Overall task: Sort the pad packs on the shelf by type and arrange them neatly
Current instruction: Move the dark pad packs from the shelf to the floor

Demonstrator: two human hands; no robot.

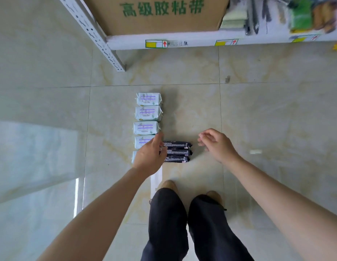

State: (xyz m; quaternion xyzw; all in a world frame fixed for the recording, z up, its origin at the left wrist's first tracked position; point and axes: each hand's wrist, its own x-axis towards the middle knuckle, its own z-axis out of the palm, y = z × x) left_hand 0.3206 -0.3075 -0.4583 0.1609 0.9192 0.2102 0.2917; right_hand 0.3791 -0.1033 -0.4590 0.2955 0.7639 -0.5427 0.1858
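Pale-green plastic pad packs (148, 113) beside black plastic pad packs (178, 152), on glossy tiled floor (258, 110).
I read left hand (149, 155) at the black packs' end, grip undeterminable; right hand (216, 144) apart, loosely curled, empty.

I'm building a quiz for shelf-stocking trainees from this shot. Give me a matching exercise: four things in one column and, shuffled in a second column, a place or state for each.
Things
1. light pad packs
2. dark pad packs
3. cardboard box
4. right hand

Places or states
A. on the shelf, printed in green
B. over the floor, fingers loosely curled, holding nothing
C. in one long column on the floor
D. a short group of three, right of that column's near end

Pairs: 1-C, 2-D, 3-A, 4-B
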